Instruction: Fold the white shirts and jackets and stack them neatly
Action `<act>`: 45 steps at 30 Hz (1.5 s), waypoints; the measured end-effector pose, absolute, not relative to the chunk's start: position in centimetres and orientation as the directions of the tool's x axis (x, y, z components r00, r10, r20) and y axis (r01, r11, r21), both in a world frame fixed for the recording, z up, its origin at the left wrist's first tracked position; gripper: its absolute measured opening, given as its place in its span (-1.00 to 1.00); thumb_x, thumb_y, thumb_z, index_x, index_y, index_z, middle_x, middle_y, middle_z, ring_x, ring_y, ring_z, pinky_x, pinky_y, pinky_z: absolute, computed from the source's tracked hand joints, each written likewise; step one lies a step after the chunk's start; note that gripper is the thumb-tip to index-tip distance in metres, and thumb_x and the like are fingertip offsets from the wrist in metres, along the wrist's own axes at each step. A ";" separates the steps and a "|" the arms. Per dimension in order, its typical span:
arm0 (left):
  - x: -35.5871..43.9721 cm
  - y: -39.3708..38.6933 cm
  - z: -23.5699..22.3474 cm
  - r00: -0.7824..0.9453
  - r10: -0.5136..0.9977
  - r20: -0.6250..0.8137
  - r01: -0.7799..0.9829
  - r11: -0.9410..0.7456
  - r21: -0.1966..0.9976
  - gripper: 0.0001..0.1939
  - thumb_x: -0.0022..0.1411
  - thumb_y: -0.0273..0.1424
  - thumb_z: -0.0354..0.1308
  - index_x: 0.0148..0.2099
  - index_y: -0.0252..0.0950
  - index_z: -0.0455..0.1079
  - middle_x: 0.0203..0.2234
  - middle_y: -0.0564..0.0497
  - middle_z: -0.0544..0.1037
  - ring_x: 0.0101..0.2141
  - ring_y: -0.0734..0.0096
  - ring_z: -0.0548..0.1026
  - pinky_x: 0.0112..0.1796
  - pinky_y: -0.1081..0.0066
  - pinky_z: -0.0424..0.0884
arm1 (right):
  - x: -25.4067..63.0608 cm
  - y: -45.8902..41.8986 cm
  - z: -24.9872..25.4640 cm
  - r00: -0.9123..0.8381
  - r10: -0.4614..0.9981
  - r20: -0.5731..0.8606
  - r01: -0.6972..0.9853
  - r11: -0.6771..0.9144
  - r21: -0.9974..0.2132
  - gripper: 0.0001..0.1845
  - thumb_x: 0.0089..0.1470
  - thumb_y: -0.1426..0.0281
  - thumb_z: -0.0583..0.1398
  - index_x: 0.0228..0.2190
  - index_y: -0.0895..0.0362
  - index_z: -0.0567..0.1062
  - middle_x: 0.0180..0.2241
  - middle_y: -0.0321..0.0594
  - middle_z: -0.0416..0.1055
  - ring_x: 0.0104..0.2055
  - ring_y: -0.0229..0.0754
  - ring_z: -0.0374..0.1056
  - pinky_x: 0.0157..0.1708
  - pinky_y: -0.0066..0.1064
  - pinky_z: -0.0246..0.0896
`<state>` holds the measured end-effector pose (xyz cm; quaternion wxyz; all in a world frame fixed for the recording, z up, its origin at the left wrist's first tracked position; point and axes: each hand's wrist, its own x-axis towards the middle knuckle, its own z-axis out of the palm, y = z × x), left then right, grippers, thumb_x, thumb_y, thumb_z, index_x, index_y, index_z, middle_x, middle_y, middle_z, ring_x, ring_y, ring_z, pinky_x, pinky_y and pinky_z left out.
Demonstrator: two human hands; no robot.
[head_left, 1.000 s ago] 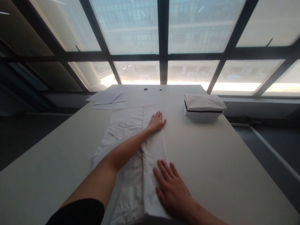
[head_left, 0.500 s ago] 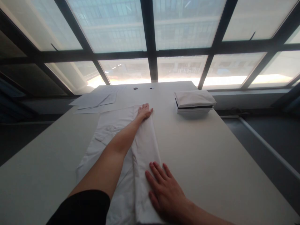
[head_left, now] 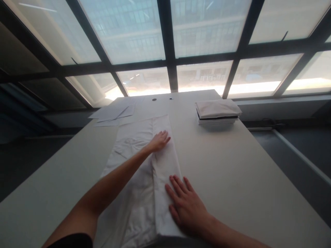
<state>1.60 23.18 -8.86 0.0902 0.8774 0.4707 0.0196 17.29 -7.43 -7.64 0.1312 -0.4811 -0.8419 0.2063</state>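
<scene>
A white cloth (head_left: 139, 165), which looks like a garment or fabric piece, lies lengthwise on the white table, with a long folded strip along its right side. Wrinkles run across its left part. My left hand (head_left: 159, 141) rests on the upper part of the folded strip, fingers stretched out toward the far right. Nearer to me, my right hand (head_left: 184, 205) lies flat with spread fingers on the strip's right edge, partly over the table. Neither hand grips anything. My left forearm covers some of the cloth.
Sheets of white paper (head_left: 113, 115) overlap at the table's far left. A stack of folded fabric (head_left: 218, 109), with a dark layer in it, sits at the far right. The white table (head_left: 232, 179) reaches toward large dark-framed windows (head_left: 170, 51). Two small round spots mark its far end.
My left hand has slid along the folded strip from the cloth's far edge toward me. My right hand stays in nearly the same place on the strip. The view has tilted slightly.
</scene>
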 end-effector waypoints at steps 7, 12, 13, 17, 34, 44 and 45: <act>0.6 14.3 -10.2 0.526 0.848 0.066 0.849 -0.527 0.015 -0.28 0.47 -0.01 -0.35 0.47 -0.33 -0.07 0.44 -0.17 -0.08 0.41 0.15 -0.15 0.34 0.07 -0.17 | 17.4 -8.5 -8.3 -0.527 0.849 0.044 0.763 0.495 -0.415 -0.33 0.35 0.24 0.01 0.39 0.11 0.00 0.44 -0.01 -0.30 0.47 0.03 -0.42 0.39 0.11 -0.49; 1.1 14.4 -9.6 0.506 0.860 0.071 0.859 -0.510 0.050 -0.29 0.46 -0.01 -0.30 0.47 -0.30 -0.04 0.43 -0.15 -0.06 0.41 0.13 -0.13 0.34 0.08 -0.15 | 17.7 -12.1 -9.2 -0.649 0.757 0.080 0.691 0.630 -0.355 -0.18 0.29 0.22 0.11 0.42 0.06 -0.15 0.44 -0.05 -0.34 0.47 0.06 -0.41 0.38 0.15 -0.38; 1.1 14.4 -9.6 0.503 0.861 0.071 0.860 -0.507 0.059 -0.29 0.45 -0.01 -0.30 0.47 -0.29 -0.04 0.43 -0.14 -0.07 0.41 0.12 -0.13 0.34 0.07 -0.15 | 17.7 -13.0 -9.7 -0.665 0.742 0.088 0.681 0.650 -0.337 -0.12 0.26 0.21 0.14 0.42 0.08 -0.18 0.44 -0.04 -0.35 0.47 0.08 -0.40 0.38 0.15 -0.34; 1.2 14.3 -9.7 0.497 0.863 0.091 0.859 -0.504 0.090 -0.33 0.46 -0.05 -0.27 0.45 -0.28 0.00 0.42 -0.13 -0.01 0.40 0.15 -0.08 0.33 0.08 -0.12 | 16.8 -15.4 -11.5 -0.631 0.757 0.170 0.720 0.653 -0.234 -0.04 0.16 0.29 0.21 0.41 0.23 -0.13 0.42 0.08 -0.22 0.45 0.17 -0.30 0.35 0.09 -0.11; 3.9 12.7 -9.4 0.343 0.939 0.007 0.930 -0.341 0.135 -0.22 0.42 0.01 -0.32 0.46 -0.42 -0.05 0.43 -0.27 -0.09 0.40 -0.08 -0.15 0.32 -0.04 -0.15 | 23.4 -14.7 -11.6 -0.471 0.818 0.330 0.879 0.468 0.095 -0.42 0.03 0.71 0.03 0.05 0.26 0.53 0.09 0.07 0.47 0.13 0.02 0.41 0.18 -0.09 0.28; 4.5 10.6 -8.4 0.271 0.960 -0.070 0.961 -0.266 0.079 -0.07 0.34 0.14 -0.26 0.43 -0.53 -0.01 0.38 -0.47 -0.01 0.37 -0.30 -0.06 0.26 -0.13 -0.01 | 37.0 -8.3 -8.7 -0.354 0.926 0.132 0.935 0.349 0.064 -0.26 0.00 0.77 -0.08 0.08 0.08 0.52 0.18 -0.16 0.40 0.29 -0.15 0.22 0.36 -0.07 -0.08; 4.5 10.6 -8.2 0.252 0.963 -0.091 0.967 -0.247 0.066 -0.08 0.33 0.14 -0.25 0.42 -0.53 0.01 0.37 -0.49 0.01 0.35 -0.34 -0.04 0.24 -0.17 0.02 | 37.0 -7.8 -8.2 -0.318 0.943 0.099 0.948 0.313 0.063 -0.29 -0.01 0.76 -0.07 0.05 0.11 0.54 0.17 -0.12 0.41 0.30 -0.11 0.20 0.36 -0.03 -0.11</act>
